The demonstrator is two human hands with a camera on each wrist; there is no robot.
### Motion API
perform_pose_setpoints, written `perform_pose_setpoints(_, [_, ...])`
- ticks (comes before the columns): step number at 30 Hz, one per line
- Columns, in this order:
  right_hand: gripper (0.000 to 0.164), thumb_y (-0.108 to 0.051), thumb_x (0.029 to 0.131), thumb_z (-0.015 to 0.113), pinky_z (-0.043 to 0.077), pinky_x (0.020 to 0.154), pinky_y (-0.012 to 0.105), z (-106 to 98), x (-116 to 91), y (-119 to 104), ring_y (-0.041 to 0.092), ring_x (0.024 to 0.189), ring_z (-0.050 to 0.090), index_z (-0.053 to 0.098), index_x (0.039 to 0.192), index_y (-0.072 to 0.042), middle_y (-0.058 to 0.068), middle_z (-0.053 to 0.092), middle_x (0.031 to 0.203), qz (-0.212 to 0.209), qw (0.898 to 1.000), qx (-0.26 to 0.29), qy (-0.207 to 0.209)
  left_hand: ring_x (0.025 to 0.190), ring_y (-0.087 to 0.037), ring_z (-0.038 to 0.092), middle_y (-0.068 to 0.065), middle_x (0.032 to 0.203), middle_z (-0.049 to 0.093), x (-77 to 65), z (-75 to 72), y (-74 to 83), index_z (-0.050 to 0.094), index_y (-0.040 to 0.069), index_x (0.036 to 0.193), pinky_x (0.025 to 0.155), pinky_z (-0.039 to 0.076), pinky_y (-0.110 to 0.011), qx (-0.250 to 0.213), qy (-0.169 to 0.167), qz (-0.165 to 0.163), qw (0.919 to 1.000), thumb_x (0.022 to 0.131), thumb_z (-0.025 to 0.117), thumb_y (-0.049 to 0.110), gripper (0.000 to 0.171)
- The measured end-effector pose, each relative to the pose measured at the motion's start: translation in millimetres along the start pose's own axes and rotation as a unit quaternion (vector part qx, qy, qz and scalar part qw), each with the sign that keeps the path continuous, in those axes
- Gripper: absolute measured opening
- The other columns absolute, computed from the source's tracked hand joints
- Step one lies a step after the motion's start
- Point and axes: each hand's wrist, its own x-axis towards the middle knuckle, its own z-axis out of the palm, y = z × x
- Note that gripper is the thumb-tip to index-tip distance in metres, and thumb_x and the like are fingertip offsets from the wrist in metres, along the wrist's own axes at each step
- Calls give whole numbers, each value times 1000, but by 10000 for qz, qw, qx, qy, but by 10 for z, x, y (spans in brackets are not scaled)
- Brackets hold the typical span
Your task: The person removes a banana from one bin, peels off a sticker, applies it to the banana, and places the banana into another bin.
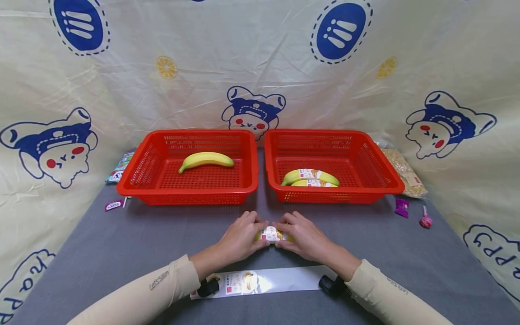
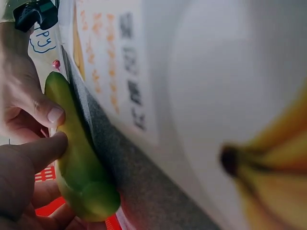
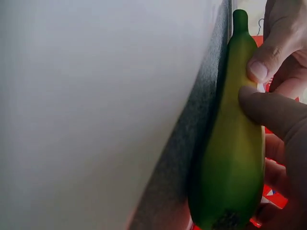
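Both hands hold one banana [image 2: 84, 167] just above the grey tabletop, in front of the two baskets. My left hand [image 1: 240, 234] grips one end, its thumb on the near side and fingers behind. At the other end my right hand [image 1: 302, 237] grips it the same way. Between the thumbs in the head view, a printed label [image 1: 271, 234] shows on the banana. The right wrist view has the banana's green-yellow near side [image 3: 230, 153] with both thumbs pressing on it. Below the wrists lies a glossy strip of label sheet [image 1: 284, 280], printed with bananas at its left end.
A red basket [image 1: 195, 198] at back left contains one unlabelled banana [image 1: 207, 159]. Another red basket [image 1: 333, 197] at back right contains two labelled bananas [image 1: 310, 175]. Small candies [image 1: 402, 207] and a lollipop [image 1: 425, 221] lie at right; a packet [image 1: 402, 169] sits behind them.
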Motion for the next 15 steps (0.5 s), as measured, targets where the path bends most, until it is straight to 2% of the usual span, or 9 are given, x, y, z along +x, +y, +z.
perform_pose_setpoints(4, [55,-42,76,75,45,75,28,-12,-4,1,11,91,49,64,123,-13,0,62,103,242,9992,243,-212,92,-14,48,-3,103,59,-17,-12,-6,64,10,121,72,42,-23,-191,54,-120,9997,79,72,42,54])
perform_pose_setpoints(8, [53,-42,79,72,46,77,31,-15,-14,9,12,93,51,64,122,-13,0,62,104,399,9983,337,-277,90,-13,49,-2,102,61,-19,-24,-6,65,12,120,70,42,-22,-110,36,-85,9999,81,70,44,51])
perform_pose_setpoints(15, [44,-37,82,71,42,68,24,-12,-11,24,9,83,48,67,118,-11,-1,62,96,-89,9998,158,-107,87,-12,48,-1,101,61,-16,-41,-2,65,12,122,68,42,-20,272,-223,64,9994,85,67,41,47])
